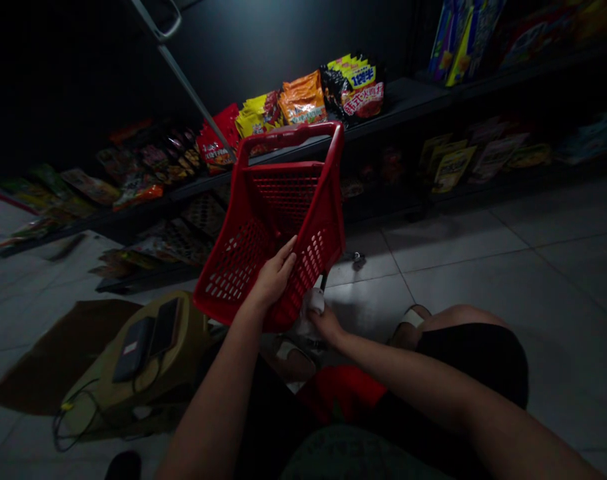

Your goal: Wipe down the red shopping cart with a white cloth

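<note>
A red plastic shopping basket (236, 263) with perforated walls hangs in front of me, its handle rising toward the shelves. My left hand (273, 275) grips the basket's side wall, with the fingers curled over the mesh. My right hand (327, 327) is low at the basket's lower edge. It presses a crumpled white cloth or tissue (310, 308) against the basket. The cloth's exact material is too small to tell, and part of it is hidden behind the basket.
Dark metal shelves (398, 100) hold several bright snack packets (303, 100). On the tiled floor (463, 293) to my left lies an olive bag (178, 333) bearing dark flat devices (132, 350) and black cables, beside a brown mat (58, 353). My knees and a sandalled foot lie below.
</note>
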`<action>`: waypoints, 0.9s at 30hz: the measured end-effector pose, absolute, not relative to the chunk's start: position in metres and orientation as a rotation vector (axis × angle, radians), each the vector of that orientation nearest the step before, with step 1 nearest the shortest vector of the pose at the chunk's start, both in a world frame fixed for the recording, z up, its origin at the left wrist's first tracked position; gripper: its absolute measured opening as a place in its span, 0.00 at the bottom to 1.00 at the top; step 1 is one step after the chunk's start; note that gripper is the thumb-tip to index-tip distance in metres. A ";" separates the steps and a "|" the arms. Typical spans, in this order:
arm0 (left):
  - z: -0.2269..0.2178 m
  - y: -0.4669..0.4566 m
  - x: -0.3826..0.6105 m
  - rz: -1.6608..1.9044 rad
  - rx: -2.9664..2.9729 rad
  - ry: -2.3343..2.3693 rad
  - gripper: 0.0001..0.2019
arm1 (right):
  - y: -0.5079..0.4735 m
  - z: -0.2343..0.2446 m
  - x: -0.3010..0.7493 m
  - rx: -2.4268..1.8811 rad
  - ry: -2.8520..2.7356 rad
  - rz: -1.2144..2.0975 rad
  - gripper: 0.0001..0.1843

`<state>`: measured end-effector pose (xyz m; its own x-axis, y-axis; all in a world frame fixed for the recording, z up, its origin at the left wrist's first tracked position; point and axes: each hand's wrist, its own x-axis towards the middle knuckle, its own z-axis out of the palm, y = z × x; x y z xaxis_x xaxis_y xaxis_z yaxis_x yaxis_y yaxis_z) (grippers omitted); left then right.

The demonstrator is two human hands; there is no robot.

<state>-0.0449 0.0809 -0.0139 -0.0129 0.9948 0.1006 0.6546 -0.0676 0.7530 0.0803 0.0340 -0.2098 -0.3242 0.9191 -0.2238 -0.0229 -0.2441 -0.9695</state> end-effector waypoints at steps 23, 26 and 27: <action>-0.017 0.085 -0.035 1.024 1.688 1.577 0.27 | -0.033 -0.134 0.084 -0.949 -0.404 2.057 0.28; -0.018 0.086 -0.032 1.038 1.673 1.577 0.26 | -0.008 -0.112 0.096 -0.921 -0.239 1.890 0.22; -0.019 0.086 -0.030 1.042 1.666 1.577 0.26 | 0.001 -0.104 0.100 -0.874 -0.234 1.849 0.19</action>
<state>-0.0305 0.0862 -0.0186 -0.0201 0.9912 0.1311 0.5090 -0.1027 0.8546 0.0996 0.0007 -0.1038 -0.2036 0.8646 -0.4594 -0.7230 -0.4491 -0.5250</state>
